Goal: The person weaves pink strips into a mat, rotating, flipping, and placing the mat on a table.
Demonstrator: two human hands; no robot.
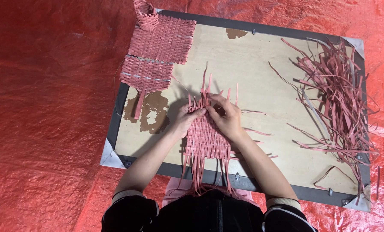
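Observation:
A half-woven mat of pink strips (205, 139) lies on a pale wooden board (260, 81) with a dark frame. My left hand (186, 120) presses on the mat's upper left corner, fingers pinching strips there. At the mat's upper right edge my right hand (227, 116) has its fingers curled around loose strip ends. Unwoven strips stick up past both hands and trail off the mat's bottom over the board's near edge.
Finished pink woven mats (157, 53) lie at the board's far left corner, with a small woven roll (145, 13) above them. A loose heap of pink strips (340, 96) covers the board's right side. Red plastic sheeting (46, 107) surrounds the board.

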